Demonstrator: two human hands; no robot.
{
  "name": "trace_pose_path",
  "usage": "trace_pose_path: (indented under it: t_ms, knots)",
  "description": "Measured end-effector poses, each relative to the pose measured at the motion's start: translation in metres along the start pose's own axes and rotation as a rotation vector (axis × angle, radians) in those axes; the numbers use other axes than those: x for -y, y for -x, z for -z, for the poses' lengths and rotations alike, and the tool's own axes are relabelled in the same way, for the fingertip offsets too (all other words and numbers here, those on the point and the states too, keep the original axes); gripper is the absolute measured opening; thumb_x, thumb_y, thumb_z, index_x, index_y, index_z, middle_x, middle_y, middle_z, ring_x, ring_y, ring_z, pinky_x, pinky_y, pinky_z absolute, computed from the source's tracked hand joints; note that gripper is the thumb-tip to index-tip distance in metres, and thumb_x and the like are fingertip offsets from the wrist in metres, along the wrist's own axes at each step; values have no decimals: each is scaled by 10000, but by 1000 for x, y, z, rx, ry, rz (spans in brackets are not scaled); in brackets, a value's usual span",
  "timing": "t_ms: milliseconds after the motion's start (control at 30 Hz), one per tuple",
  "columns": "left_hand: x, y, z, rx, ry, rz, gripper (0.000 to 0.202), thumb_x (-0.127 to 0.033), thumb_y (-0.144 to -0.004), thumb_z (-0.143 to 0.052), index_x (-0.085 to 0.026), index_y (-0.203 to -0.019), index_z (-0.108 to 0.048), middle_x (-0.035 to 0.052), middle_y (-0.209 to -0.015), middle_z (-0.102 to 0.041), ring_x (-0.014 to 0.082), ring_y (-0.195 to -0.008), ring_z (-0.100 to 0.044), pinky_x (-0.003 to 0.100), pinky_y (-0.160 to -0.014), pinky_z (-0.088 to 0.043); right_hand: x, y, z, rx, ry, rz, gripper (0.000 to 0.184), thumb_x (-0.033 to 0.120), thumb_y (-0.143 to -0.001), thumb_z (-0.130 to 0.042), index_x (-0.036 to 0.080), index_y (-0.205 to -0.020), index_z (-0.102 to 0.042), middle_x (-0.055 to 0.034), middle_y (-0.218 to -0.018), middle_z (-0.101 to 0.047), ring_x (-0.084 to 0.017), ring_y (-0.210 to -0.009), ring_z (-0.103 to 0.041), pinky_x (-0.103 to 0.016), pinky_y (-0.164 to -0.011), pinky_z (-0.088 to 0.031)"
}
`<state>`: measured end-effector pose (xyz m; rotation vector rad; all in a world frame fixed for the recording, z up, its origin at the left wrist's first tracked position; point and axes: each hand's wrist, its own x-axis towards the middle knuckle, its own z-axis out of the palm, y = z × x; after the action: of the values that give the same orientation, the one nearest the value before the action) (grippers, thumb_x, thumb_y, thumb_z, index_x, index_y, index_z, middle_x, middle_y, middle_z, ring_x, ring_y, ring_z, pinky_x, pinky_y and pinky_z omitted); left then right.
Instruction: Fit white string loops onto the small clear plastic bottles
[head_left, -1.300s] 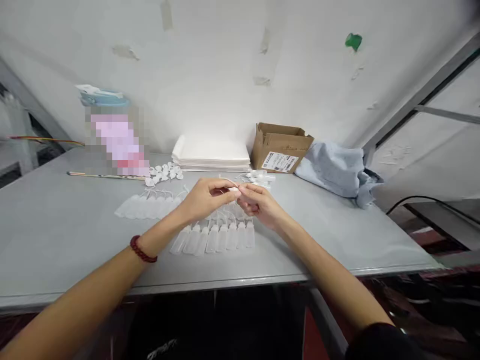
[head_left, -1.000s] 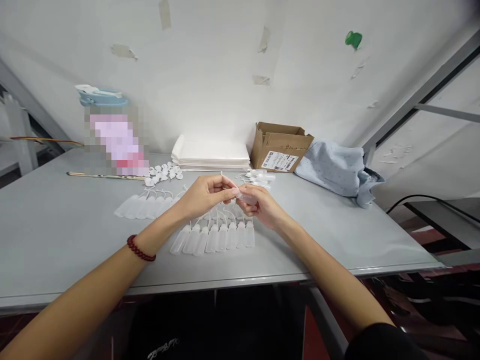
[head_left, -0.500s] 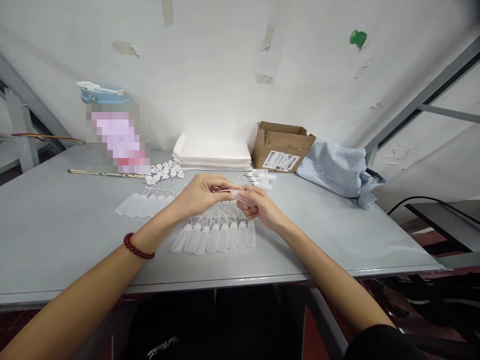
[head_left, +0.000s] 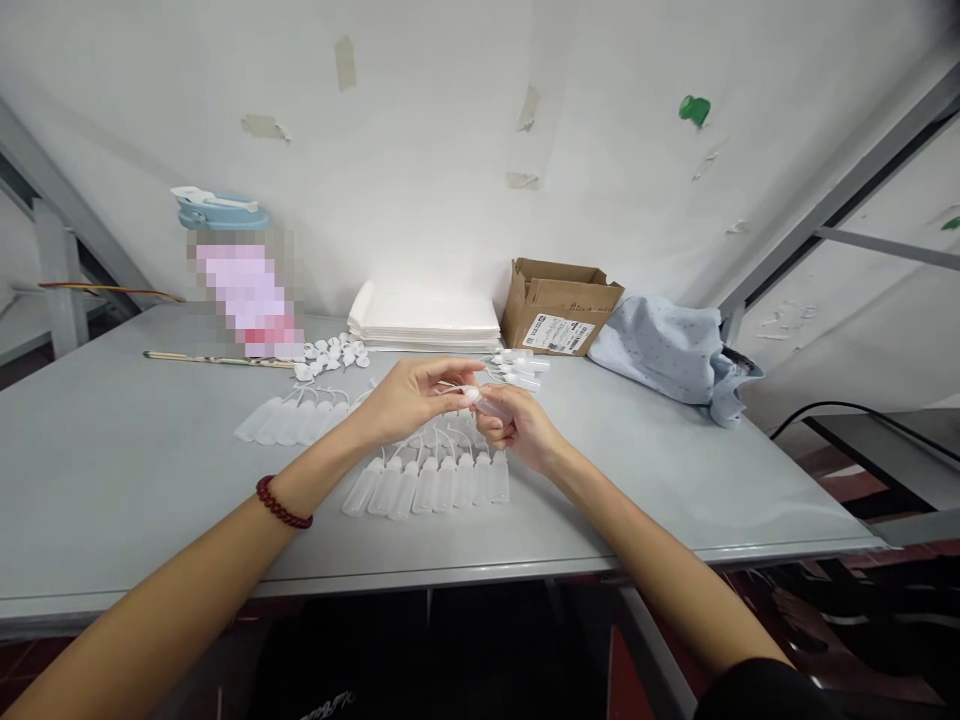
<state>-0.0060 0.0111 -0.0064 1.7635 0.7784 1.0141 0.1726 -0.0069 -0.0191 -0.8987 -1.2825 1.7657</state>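
My right hand (head_left: 517,425) grips a small clear plastic squeeze bottle (head_left: 489,405) above the grey table (head_left: 135,480). The fingers of my left hand (head_left: 409,395) pinch the white cap end of that bottle where the two hands meet. Just below them, a row of several capped bottles (head_left: 427,480) lies on the table. A second row of bottles (head_left: 289,418) lies to the left. A pile of loose white caps (head_left: 330,355) sits behind that row, and a few more bottles (head_left: 517,368) lie behind my hands.
A stack of white sheets (head_left: 427,318), an open cardboard box (head_left: 559,305) and a bundled light blue cloth (head_left: 667,355) stand along the wall. A thin stick (head_left: 217,358) lies at the back left. A black cable (head_left: 840,410) runs off to the right.
Both hands stay joined on the bottle with only small finger movements. The view has shifted a little, so the hands sit slightly lower over the bottle row.
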Motion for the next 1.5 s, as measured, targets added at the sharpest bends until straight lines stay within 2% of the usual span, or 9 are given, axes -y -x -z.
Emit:
trace_pose_path:
  t_ms: [233, 400, 500, 667, 800, 900, 1033, 1300, 1500]
  knots:
    - [-13, 2, 0, 20, -151, 98, 229, -359, -779, -643, -153, -858, -703, 49, -805, -700, 179, -777, -635, 310, -743, -507, -1, 0, -3, -14, -4, 3, 211, 350, -789, -517, 185, -671, -462, 91, -479, -272, -44, -429, -131, -203, -419, -89]
    - [-8, 2, 0, 11, -137, -13, 215, -340, -787, -629, -160, -891, -685, 58, -932, -698, 193, -899, -631, 315, -814, -500, -2, -1, -3, -53, -5, 15, 217, 353, -774, -530, 193, -661, -436, 92, -482, -277, -43, -423, -135, -205, -421, -87]
    - [-8, 2, 2, 40, -174, 6, 248, -361, -795, -616, -168, -938, -677, 61, -958, -695, 193, -903, -630, 302, -776, -505, -2, -1, -2, -69, 19, 50, 234, 372, -781, -532, 195, -667, -429, 92, -487, -285, -43, -424, -145, -205, -429, -94]
    - [-13, 3, 4, 79, -265, 114, 255, -394, -808, -593, -160, -849, -686, 28, -716, -670, 145, -650, -612, 251, -591, -468, -3, 0, -1, -53, 136, 107, 277, 384, -826, -513, 194, -656, -405, 72, -538, -313, -50, -451, -183, -214, -444, -124]
    - [-15, 2, 6, -20, -214, 126, 244, -374, -774, -632, -144, -692, -641, 10, -602, -602, 118, -551, -558, 236, -529, -447, -7, 0, 0, -191, 493, 345, 233, 415, -848, -514, 190, -788, -521, 27, -647, -433, -90, -542, -339, -231, -498, -260]
    - [-13, 0, 9, -12, -111, 175, 288, -389, -768, -637, -139, -629, -604, 14, -598, -589, 104, -511, -533, 232, -498, -449, -9, 0, 2, -267, 818, 566, 224, 404, -863, -510, 192, -892, -574, -18, -752, -526, -132, -652, -430, -269, -612, -342]
    - [-12, 1, 14, 73, -104, 149, 284, -395, -775, -633, -147, -638, -615, 7, -570, -581, 106, -527, -532, 238, -539, -453, -6, 2, 4, -234, 878, 600, 240, 382, -893, -461, 189, -886, -604, -24, -746, -552, -141, -664, -455, -277, -636, -346]
    - [-17, 6, 12, 82, -308, 91, 267, -397, -781, -617, -149, -694, -667, 14, -606, -625, 118, -558, -539, 223, -497, -398, -2, 3, 10, -92, 473, 254, 330, 485, -843, -510, 178, -762, -595, 37, -584, -398, -83, -506, -301, -236, -487, -228]
    - [-13, 4, 12, 42, -268, 6, 258, -400, -777, -627, -175, -885, -695, 39, -864, -692, 156, -779, -606, 245, -652, -481, -3, 2, 7, -243, 800, 584, 238, 396, -879, -500, 197, -931, -620, -45, -842, -598, -152, -725, -494, -273, -632, -366]
